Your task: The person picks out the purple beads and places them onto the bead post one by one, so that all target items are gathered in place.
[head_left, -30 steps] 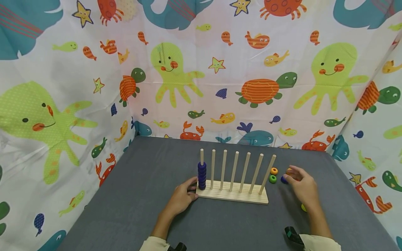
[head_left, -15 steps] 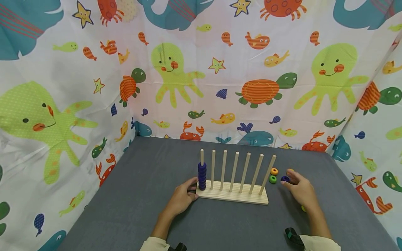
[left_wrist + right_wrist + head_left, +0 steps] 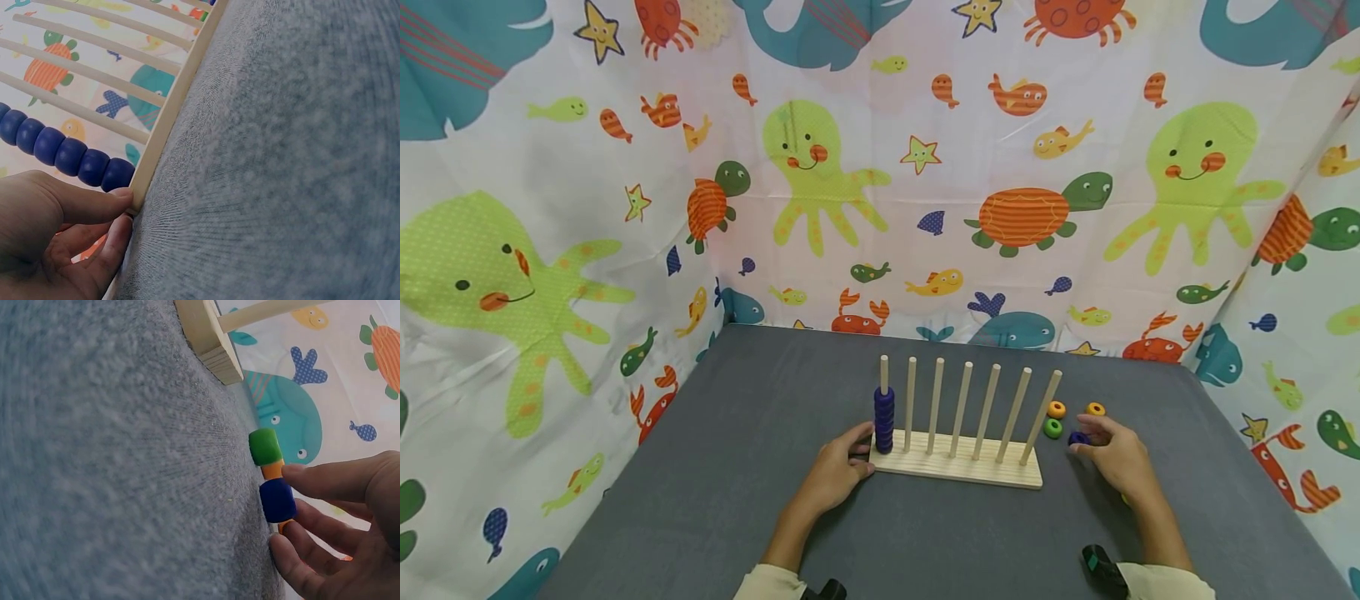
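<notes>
A pale wooden peg stand (image 3: 955,468) with a row of upright pegs stands on the grey table. Its leftmost peg carries a stack of dark blue beads (image 3: 69,153); the other pegs are bare. My left hand (image 3: 837,471) grips the left end of the base, thumb on one face and fingers beneath. Right of the stand, my right hand (image 3: 1118,457) pinches a loose blue bead (image 3: 277,500) between thumb and fingers, low at the table surface. A green bead (image 3: 1053,428) and an orange bead (image 3: 1056,409) lie between that hand and the stand.
A second orange bead (image 3: 1096,409) lies just beyond the right fingertips. Under the right wrist, a yellow bead (image 3: 1124,500) is mostly hidden. A patterned curtain (image 3: 850,200) with sea animals encloses the table at the back and sides.
My right hand has come slightly nearer and closed on the blue bead, which has shifted a little toward me. The farther orange bead is now uncovered. My left hand stays on the stand.
</notes>
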### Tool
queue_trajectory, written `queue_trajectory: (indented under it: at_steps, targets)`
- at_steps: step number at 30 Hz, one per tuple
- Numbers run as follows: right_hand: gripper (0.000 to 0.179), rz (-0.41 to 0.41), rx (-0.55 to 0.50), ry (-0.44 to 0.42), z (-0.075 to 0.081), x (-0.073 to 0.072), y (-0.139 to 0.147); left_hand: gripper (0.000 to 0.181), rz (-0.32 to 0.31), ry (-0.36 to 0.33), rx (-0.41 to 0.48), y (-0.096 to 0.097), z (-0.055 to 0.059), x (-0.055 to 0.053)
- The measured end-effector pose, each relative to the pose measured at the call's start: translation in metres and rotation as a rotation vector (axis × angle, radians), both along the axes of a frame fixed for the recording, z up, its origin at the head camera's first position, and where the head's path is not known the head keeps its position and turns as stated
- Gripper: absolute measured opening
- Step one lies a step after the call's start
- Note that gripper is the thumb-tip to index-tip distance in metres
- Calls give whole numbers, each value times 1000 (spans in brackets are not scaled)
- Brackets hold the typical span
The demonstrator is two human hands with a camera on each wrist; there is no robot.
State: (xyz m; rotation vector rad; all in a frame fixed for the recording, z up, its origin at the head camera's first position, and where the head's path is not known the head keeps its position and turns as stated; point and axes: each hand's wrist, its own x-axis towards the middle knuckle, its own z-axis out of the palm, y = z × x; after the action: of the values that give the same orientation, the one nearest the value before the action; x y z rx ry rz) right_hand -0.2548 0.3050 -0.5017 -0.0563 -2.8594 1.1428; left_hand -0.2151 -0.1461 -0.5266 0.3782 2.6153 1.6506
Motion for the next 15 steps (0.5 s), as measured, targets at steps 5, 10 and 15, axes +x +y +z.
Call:
queue_trajectory:
  at_steps: [5, 10, 15]
  targets:
    - [54, 13, 15, -44, 1, 0, 3, 65, 4, -2, -9, 0, 0, 0]
    - [52, 4, 35, -57, 1, 0, 3, 65, 7, 4, -14, 0, 0, 0]
    - [49, -19, 41, -65, 1, 0, 4, 65, 7, 6, -11, 0, -1, 0]
